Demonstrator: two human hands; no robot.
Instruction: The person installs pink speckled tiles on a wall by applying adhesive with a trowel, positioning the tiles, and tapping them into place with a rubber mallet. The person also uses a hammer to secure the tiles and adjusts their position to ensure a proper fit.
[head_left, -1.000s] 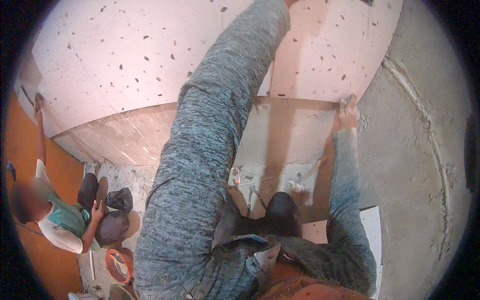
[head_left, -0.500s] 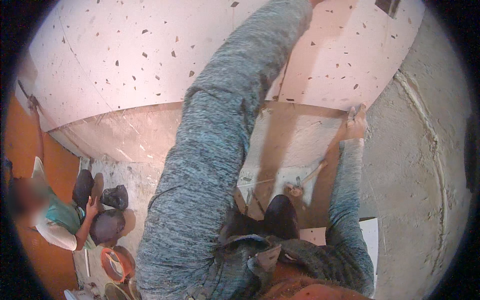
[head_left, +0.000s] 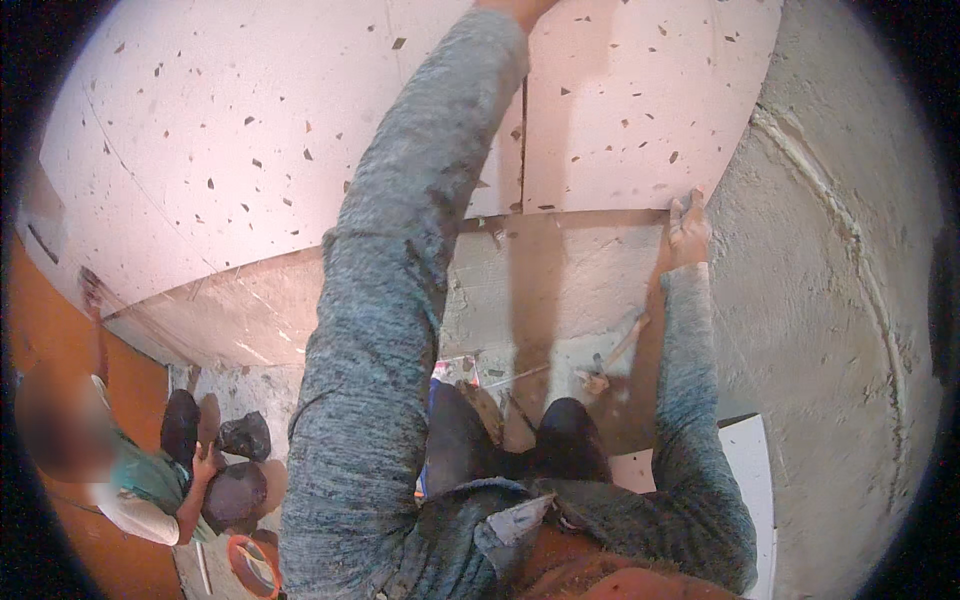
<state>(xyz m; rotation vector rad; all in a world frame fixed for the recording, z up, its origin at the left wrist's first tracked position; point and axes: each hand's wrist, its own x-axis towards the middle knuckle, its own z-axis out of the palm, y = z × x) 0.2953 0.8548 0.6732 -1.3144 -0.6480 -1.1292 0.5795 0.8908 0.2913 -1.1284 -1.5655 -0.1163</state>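
Note:
Pale wall tiles with dark specks (head_left: 640, 120) cover the upper wall in front of me, and a dark vertical joint runs between two of them. My left arm stretches up across the view. Its hand, my left hand (head_left: 522, 8), lies against the tiles near the top of that joint, mostly cut off by the upper edge, with its fingers out of sight. Low on the right, my right hand (head_left: 688, 232) grips the bottom edge of the right-hand speckled tile near its corner, fingers bent at the edge.
Bare plaster wall (head_left: 830, 300) with a raised ridge lies to the right. A co-worker (head_left: 145, 480) crouches at the left, one hand at the tiles' lower edge. Near them are a black bag (head_left: 245, 436) and an orange bucket (head_left: 240, 566). A wooden-handled tool (head_left: 627, 338) lies below.
My left hand has moved left along the tiles, from right of the joint to near it. My right hand keeps its place at the tile's bottom edge. The view has shifted.

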